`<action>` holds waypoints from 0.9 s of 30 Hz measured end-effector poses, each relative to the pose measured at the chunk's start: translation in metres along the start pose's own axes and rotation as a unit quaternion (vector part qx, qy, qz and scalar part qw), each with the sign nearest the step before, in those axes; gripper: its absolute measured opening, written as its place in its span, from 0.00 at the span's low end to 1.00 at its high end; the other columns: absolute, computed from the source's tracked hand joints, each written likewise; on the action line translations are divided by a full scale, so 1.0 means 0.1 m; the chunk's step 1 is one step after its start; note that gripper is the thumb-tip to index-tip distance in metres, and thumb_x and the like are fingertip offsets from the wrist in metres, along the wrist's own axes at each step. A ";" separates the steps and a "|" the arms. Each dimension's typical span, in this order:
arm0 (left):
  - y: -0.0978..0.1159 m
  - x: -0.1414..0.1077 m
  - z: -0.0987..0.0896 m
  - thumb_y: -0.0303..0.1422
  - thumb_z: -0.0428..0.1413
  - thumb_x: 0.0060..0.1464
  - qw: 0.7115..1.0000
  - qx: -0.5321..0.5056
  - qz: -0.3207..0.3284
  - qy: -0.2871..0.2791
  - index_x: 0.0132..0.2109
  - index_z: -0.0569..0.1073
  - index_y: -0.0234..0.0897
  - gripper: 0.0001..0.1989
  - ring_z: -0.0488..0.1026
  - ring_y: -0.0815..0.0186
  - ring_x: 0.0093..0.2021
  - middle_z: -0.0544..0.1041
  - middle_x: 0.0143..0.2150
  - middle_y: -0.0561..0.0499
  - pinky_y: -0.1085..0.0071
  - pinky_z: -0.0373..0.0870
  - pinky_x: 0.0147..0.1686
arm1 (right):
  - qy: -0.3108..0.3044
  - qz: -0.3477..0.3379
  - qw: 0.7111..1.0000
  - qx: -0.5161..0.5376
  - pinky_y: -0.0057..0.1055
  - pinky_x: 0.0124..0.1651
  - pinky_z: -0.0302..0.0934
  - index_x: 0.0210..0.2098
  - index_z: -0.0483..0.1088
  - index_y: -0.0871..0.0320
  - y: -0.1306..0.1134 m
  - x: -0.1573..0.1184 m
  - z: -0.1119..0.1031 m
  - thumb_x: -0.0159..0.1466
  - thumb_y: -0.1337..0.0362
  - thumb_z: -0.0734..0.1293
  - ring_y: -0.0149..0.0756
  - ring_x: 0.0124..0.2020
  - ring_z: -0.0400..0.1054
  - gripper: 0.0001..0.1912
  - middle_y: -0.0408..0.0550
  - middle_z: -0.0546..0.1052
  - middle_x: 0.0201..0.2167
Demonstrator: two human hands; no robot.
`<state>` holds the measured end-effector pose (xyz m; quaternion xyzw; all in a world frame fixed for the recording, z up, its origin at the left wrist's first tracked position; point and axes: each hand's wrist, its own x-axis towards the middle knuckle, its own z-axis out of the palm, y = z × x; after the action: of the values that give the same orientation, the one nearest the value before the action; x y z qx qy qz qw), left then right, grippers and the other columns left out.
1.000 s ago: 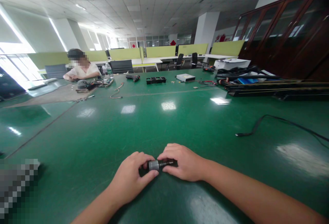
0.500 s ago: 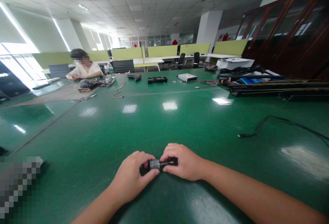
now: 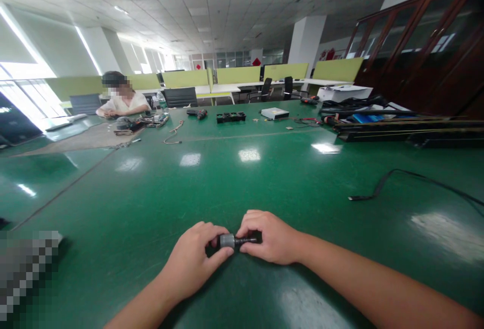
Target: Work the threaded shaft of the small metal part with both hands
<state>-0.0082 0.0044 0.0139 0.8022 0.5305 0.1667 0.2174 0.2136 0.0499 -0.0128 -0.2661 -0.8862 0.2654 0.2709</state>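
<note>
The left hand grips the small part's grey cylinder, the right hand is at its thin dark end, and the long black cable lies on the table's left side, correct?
No: the long black cable lies on the right side of the table, as the head view shows. The rest stands: left hand on the grey cylinder, right hand at the thin dark end.

One black cable (image 3: pixel 380 185) is lying at centre right. Drill (image 3: pixel 195 113), black frame (image 3: pixel 231 119) and pale flat box (image 3: pixel 275 114) are resting at upper centre; a person (image 3: pixel 126 103) is sitting at upper left.
</note>
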 end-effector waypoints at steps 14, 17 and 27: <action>0.02 0.00 -0.02 0.39 0.57 0.58 1.000 0.000 0.004 -0.006 0.44 0.78 0.46 0.09 0.69 0.62 0.37 0.74 0.33 0.53 0.69 0.62 0.37 | 0.006 -0.002 1.000 -0.029 0.32 0.39 0.59 0.33 0.74 0.58 0.01 -0.02 -0.02 0.55 0.68 0.72 0.35 0.32 0.66 0.05 0.44 0.75 0.27; 0.01 0.00 -0.02 0.39 0.57 0.58 1.000 -0.003 0.003 -0.007 0.44 0.78 0.47 0.09 0.69 0.62 0.37 0.74 0.33 0.53 0.69 0.62 0.38 | 0.007 -0.001 0.999 -0.033 0.32 0.39 0.59 0.32 0.74 0.58 0.02 -0.02 -0.02 0.55 0.67 0.72 0.35 0.32 0.66 0.05 0.44 0.75 0.27; 0.02 0.01 -0.02 0.39 0.56 0.58 1.000 0.002 0.001 -0.003 0.44 0.78 0.45 0.10 0.70 0.62 0.36 0.74 0.32 0.52 0.69 0.63 0.37 | 0.020 0.013 0.999 -0.044 0.32 0.39 0.57 0.29 0.72 0.58 0.05 -0.03 0.00 0.54 0.68 0.72 0.34 0.31 0.66 0.04 0.42 0.73 0.25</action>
<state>-0.0073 0.0048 0.0162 0.8035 0.5296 0.1638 0.2170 0.2177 0.0514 -0.0169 -0.2949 -0.8878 0.2243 0.2732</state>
